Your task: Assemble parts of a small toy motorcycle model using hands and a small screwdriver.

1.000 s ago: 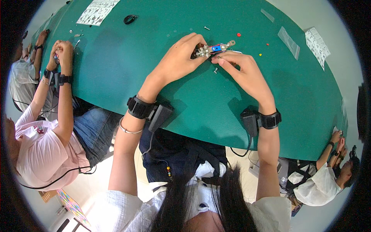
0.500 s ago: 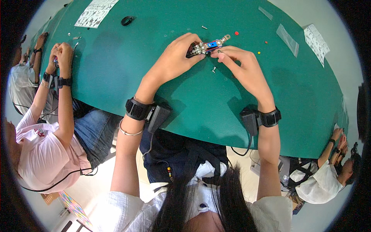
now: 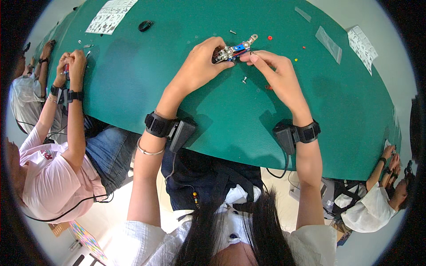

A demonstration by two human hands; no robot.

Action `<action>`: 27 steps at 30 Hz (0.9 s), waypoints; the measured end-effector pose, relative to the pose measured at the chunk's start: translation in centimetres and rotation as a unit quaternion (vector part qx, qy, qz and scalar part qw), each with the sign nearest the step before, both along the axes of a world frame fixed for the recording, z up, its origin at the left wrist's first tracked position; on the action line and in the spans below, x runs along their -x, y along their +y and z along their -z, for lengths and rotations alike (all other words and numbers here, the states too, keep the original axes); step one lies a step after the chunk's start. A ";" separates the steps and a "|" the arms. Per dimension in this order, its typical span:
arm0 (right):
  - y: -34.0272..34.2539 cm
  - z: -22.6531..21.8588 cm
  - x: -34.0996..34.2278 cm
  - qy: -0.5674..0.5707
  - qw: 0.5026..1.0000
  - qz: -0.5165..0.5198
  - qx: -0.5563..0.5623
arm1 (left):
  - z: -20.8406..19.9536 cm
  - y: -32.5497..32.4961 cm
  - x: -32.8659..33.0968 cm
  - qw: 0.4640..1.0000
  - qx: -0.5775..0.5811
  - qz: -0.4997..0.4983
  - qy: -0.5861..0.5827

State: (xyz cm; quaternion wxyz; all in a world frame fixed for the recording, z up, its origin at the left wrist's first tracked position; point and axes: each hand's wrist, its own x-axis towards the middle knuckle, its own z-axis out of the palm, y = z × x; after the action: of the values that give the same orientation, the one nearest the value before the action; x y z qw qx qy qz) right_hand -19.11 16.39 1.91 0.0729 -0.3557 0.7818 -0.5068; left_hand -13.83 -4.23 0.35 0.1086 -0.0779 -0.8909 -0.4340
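Left hand (image 3: 202,56) is wrapped around the left end of a metal-and-blue assembly (image 3: 239,47), which is held between thumb and fingers over the green table (image 3: 213,111); whether it is rested on the surface cannot be told. Right hand (image 3: 277,68) is positioned just to the right, with thumb and forefinger pinched together on what appears to be a small dark part (image 3: 252,53), too small to be identified. Contact between these fingertips and the assembly cannot be confirmed.

Compared with half a second ago, the assembly has been turned so that its free metal end is pointed more steeply toward the far side of the table. The pinched fingertips have been shifted slightly the same way. In judgement, access to the right side is being adjusted; no added part can be seen, so fitting is considered incomplete.

Loose hardware is left nearby: a screw (image 3: 233,32) beyond the assembly, a red ring (image 3: 270,38) to the right of it, a yellow piece (image 3: 296,60) farther right, and a short metal fastener (image 3: 244,80) on the near side. A red piece (image 3: 269,87) is now more exposed beside the right hand.
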 end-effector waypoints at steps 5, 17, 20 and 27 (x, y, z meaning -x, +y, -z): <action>-0.1 -0.4 -0.1 -0.015 1.000 0.003 0.001 | 0.4 0.1 0.1 1.000 0.006 -0.010 0.018; 0.5 -0.3 0.3 -0.014 1.000 0.021 -0.015 | 0.2 0.0 -0.3 0.998 0.052 -0.010 0.046; 0.8 -0.8 0.2 -0.078 0.996 0.036 -0.014 | -0.6 -0.1 -0.4 0.996 0.042 -0.008 0.084; 1.3 -1.3 0.3 -0.022 0.985 0.055 -0.162 | -0.4 -2.7 0.4 0.952 -0.256 -0.131 0.104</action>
State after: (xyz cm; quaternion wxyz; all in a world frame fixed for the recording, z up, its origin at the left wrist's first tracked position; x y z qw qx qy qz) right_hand -19.45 17.67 3.19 0.1188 -0.2849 0.8701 -0.3843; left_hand -14.27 -6.92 0.76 0.2730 0.0248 -0.7359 -0.6191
